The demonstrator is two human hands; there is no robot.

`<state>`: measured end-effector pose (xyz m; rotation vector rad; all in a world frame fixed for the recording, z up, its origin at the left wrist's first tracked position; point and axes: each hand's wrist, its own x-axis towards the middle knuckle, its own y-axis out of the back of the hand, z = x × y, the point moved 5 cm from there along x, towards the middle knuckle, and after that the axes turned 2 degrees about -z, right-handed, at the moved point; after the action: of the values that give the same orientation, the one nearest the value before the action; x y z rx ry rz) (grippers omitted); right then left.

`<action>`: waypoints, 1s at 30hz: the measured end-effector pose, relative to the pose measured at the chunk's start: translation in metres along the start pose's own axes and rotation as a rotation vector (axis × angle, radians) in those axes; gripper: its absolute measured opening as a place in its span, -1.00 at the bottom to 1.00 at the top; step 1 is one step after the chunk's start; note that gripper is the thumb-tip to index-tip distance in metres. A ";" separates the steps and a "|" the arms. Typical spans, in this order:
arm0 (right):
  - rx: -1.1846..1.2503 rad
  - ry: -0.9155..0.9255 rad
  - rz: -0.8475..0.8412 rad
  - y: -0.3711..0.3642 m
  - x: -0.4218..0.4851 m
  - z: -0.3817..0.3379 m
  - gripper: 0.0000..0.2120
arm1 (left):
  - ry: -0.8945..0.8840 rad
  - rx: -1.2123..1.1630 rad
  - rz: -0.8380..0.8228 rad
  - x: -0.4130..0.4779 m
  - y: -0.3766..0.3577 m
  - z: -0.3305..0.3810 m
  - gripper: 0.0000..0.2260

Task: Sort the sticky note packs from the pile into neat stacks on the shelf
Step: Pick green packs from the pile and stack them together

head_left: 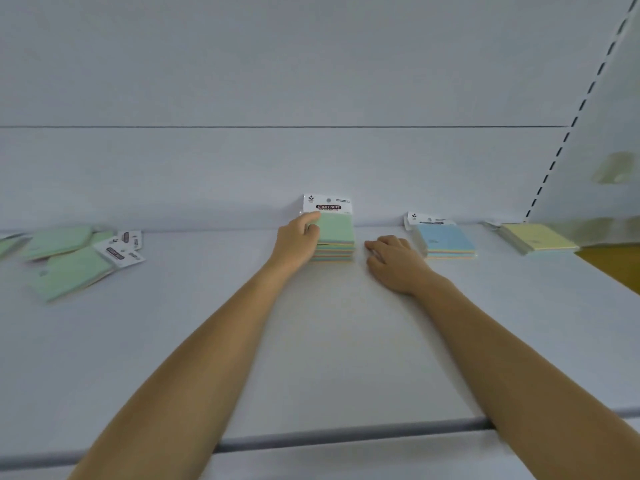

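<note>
Green-topped stack (pixel 335 233), rear edge of shelf (pixel 346 341), centre: white header card (pixel 328 203) printed "STICKY NOTE" in a dark oval; smaller print illegible. Loose pile (pixel 69 268), left end: labels too blurred.

One camera, worn on the head, sits close over the near edge of the shelf (pixel 346 358), facing forward and down toward the far back panel (pixel 207 174). The left hand (pixel 298 240) at the green stack (pixel 337 233) and the right hand (pixel 394 261) lie mid-frame, reaching in from the bottom. The wide lens (soft and bent at its edges) reaches the pile (pixel 72 265) far left and the side panel (pixel 606 116) right.
</note>
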<state>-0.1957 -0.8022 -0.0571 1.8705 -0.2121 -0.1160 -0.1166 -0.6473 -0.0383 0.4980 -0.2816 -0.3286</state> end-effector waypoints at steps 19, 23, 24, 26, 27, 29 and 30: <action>0.017 -0.010 0.018 0.000 0.001 -0.002 -0.60 | -0.173 0.516 0.072 -0.027 0.018 0.003 -0.53; 0.050 -0.008 0.054 0.003 -0.001 -0.004 -0.58 | -0.186 0.478 0.173 -0.043 0.041 0.012 -0.58; 0.077 -0.011 0.104 0.008 -0.003 -0.006 -0.58 | -0.184 0.480 0.192 -0.049 0.048 0.013 -0.59; 0.167 -0.019 0.265 0.023 -0.011 -0.009 -0.59 | -0.173 0.485 0.210 -0.060 0.067 0.009 -0.59; 0.214 -0.013 0.356 0.032 -0.015 -0.013 -0.60 | -0.162 0.500 0.209 -0.066 0.078 0.004 -0.60; 0.254 0.032 0.495 0.046 -0.023 -0.028 -0.62 | -0.138 0.573 0.189 -0.077 0.101 -0.007 -0.60; 0.246 0.071 0.526 0.050 -0.026 -0.040 -0.63 | -0.127 0.613 0.182 -0.082 0.113 -0.013 -0.60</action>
<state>-0.2180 -0.7744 0.0016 1.9940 -0.6847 0.3502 -0.1595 -0.5174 -0.0069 1.0485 -0.5534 -0.0889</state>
